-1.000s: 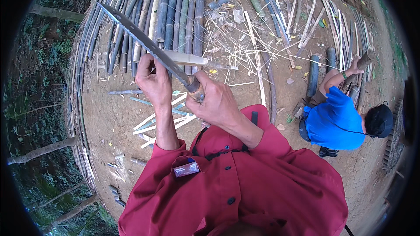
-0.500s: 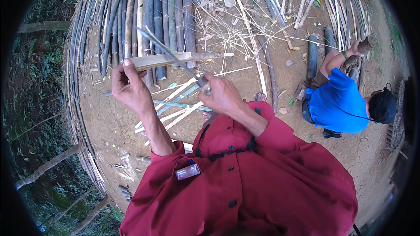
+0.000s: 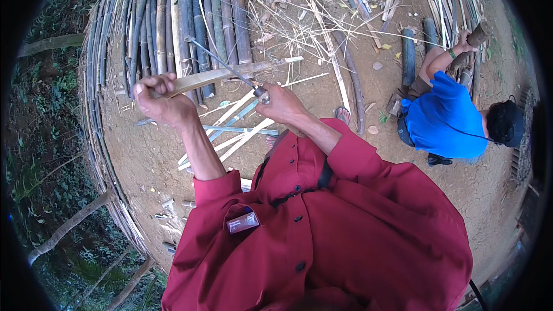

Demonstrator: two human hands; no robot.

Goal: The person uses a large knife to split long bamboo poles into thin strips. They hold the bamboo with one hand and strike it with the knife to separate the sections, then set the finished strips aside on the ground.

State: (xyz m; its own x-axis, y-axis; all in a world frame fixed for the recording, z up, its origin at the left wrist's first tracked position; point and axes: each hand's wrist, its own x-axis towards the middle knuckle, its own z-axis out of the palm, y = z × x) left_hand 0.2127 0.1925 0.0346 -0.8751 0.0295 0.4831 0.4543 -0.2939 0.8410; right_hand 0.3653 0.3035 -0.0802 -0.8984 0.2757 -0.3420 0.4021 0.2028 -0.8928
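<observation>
The left hand (image 3: 164, 101) is curled round one end of a split bamboo piece (image 3: 199, 82), held out before the body, apparently to steady it. The right hand (image 3: 282, 103) is closed on a knife (image 3: 223, 64) by its handle; the blade, seen nearly edge-on, crosses the piece; from here I cannot confirm contact. The left fingers partly hide the gripped end. Beyond, bamboo poles (image 3: 239, 17) lie side by side, far ends cut off.

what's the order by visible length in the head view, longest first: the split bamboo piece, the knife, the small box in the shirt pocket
1. Split bamboo piece, its end in the left hand
2. Knife, blade looking narrow
3. Small box, partly inside the pocket
</observation>
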